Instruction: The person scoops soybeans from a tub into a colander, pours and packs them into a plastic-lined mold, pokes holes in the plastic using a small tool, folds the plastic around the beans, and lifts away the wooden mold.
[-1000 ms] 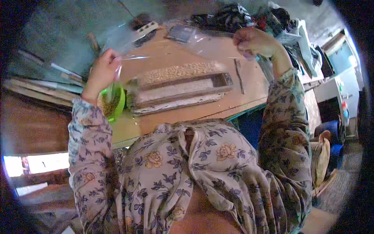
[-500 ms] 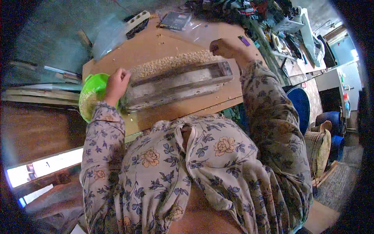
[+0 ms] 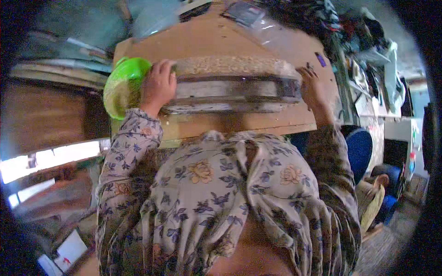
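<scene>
A long, narrow wooden box (image 3: 225, 89), worn and dark-edged with a pale inside, lies across the table in front of me. My left hand (image 3: 158, 86) is at its left end with the fingers bent over it, close beside the green bowl (image 3: 133, 69). At the opposite end, my right hand (image 3: 314, 91) has its fingers curled against the box's edge. Pale kernels (image 3: 230, 66) are spread in a band along the far side of the box. More small pale kernels lie inside the bowl. Blur hides the exact finger contact.
The brown tabletop (image 3: 198, 30) has a dark flat packet (image 3: 244, 14), clear plastic (image 3: 281, 34) and a small purple item (image 3: 320, 60) near its far edges. A cluttered side surface (image 3: 373, 87) stands on the right, with a blue barrel (image 3: 358, 149) below it.
My left hand has moved from beside the bowl's rim onto the box's left end. My right hand has come down to its right end. The view has turned, and the box now appears level.
</scene>
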The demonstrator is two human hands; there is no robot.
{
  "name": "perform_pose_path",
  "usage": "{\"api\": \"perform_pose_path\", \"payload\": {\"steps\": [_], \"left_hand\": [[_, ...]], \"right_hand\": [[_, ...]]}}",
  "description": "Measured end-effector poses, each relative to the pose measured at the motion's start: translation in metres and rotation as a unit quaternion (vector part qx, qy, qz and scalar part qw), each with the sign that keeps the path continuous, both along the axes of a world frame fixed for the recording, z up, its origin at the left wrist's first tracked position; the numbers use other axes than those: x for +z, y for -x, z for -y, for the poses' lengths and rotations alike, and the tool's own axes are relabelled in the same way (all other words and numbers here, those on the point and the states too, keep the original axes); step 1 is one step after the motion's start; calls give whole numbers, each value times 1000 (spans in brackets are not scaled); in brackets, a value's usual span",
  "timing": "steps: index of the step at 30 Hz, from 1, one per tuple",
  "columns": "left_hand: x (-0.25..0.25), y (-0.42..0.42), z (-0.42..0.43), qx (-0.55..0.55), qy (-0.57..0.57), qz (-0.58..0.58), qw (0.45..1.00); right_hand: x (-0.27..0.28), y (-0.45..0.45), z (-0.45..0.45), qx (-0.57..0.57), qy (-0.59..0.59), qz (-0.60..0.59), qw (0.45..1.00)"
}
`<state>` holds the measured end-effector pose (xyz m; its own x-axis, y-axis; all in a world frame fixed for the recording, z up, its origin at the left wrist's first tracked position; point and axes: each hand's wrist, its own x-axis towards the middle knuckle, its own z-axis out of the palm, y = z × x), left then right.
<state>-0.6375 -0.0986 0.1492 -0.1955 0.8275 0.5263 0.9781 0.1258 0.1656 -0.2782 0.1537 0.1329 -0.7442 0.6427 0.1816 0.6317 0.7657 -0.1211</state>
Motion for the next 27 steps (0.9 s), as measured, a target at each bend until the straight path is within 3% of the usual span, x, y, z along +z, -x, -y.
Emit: {"api": "perform_pose_path", "payload": {"steps": [1,3,5,7,12,15,20,23,24,27], "left_hand": [[-1,0,20,17,-1,-6,1000],[-5,2,47,-58,116,10,992],[-18,17,63,-102,148,-37,983],[-19,16,75,-118,250,-75,958],[-21,15,71,-123,269,-73,952],[-14,13,61,-124,283,-81,948],[-9,13,45,-175,308,-102,930],[-7,14,39,-178,333,-124,918],[-11,16,37,-187,307,-125,925],[-13,17,31,-184,300,-124,928]], "right_hand": [[-7,-8,13,24,2,-26,999],[-22,-18,30,58,9,-55,997],[-32,-25,37,33,0,43,999],[-34,-28,38,37,15,55,998],[-27,-30,33,26,27,124,992],[-30,-31,20,43,-15,85,995],[-24,-26,4,145,39,65,987],[-57,-40,-15,131,-8,84,988],[-30,-29,4,92,36,55,994],[-25,-21,5,111,38,13,993]]}}
